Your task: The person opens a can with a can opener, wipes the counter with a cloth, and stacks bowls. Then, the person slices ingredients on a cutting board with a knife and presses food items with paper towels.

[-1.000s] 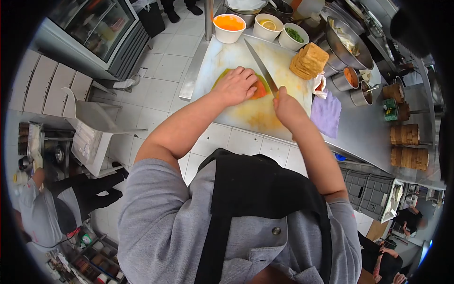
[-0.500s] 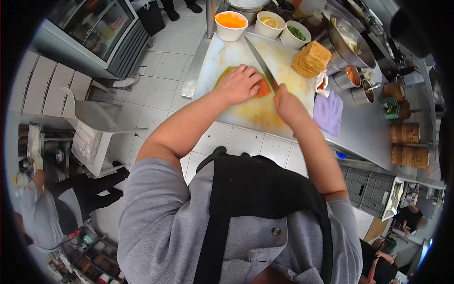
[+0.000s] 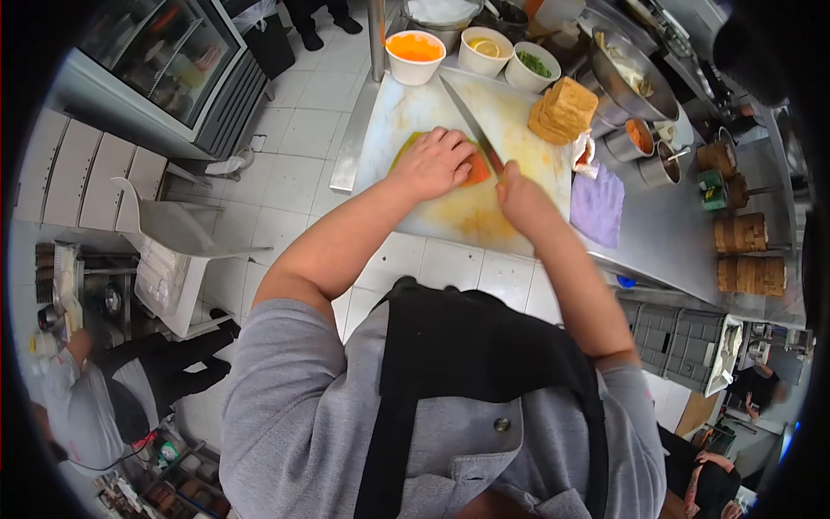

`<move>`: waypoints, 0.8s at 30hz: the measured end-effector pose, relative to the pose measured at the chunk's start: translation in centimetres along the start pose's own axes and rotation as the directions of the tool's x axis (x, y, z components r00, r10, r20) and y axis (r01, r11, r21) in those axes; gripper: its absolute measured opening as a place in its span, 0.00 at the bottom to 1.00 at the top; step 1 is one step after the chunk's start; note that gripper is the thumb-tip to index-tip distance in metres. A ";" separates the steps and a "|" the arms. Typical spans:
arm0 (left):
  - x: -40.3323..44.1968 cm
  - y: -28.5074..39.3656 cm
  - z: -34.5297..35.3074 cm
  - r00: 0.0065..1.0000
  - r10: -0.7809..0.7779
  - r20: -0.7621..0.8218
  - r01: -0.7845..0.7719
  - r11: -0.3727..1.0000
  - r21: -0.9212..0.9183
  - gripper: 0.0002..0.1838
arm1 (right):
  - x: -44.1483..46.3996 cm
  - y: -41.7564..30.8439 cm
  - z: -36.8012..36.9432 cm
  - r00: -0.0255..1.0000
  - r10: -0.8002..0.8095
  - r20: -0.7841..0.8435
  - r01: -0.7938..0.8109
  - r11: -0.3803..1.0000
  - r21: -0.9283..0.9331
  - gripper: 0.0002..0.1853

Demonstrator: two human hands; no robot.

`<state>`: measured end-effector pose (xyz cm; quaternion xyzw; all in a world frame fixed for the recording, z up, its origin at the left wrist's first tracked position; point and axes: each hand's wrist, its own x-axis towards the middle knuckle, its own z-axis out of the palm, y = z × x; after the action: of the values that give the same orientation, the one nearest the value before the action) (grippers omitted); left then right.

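Note:
My left hand presses down on a piece of orange-red fruit with a yellow-green rind, which looks like papaya. Its fingers are curled over the fruit and hide much of it. In my right hand is the handle of a long kitchen knife. The blade points away from me, along the fruit's right side, its tip near the bowls. Whether the edge touches the fruit I cannot tell. Both lie over a stained white cutting board.
Along the board's far edge stand a bowl of orange food, a bowl with lemon and a bowl of chopped greens. To the right are stacked bread slices, a purple cloth and metal pots. Other people stand farther off.
My right hand and the knife have shifted slightly left and nearer to me relative to the board. My left hand stays on the fruit. The whole view has shifted slightly.

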<state>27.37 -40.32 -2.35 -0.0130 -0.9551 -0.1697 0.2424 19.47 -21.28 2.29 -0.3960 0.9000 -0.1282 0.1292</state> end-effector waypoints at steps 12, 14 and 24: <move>0.7 -0.3 -0.5 1.000 0.011 -0.007 -0.011 1.000 0.004 0.15 | -0.4 -0.5 -1.1 0.998 0.001 0.058 -0.002 1.000 0.006 0.14; 0.1 0.1 -0.1 1.000 -0.001 0.025 0.001 1.000 -0.010 0.15 | -0.2 -0.5 0.6 1.000 0.023 0.002 -0.023 1.000 -0.019 0.14; -0.4 0.4 0.1 0.999 -0.006 0.044 0.006 1.000 -0.015 0.16 | -0.3 -1.4 -1.3 0.998 0.022 0.053 -0.022 1.000 -0.005 0.14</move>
<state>27.70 -39.94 -2.48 -0.0157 -0.9589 -0.1775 0.2206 20.19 -21.80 4.00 -0.3894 0.9009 -0.1145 0.1535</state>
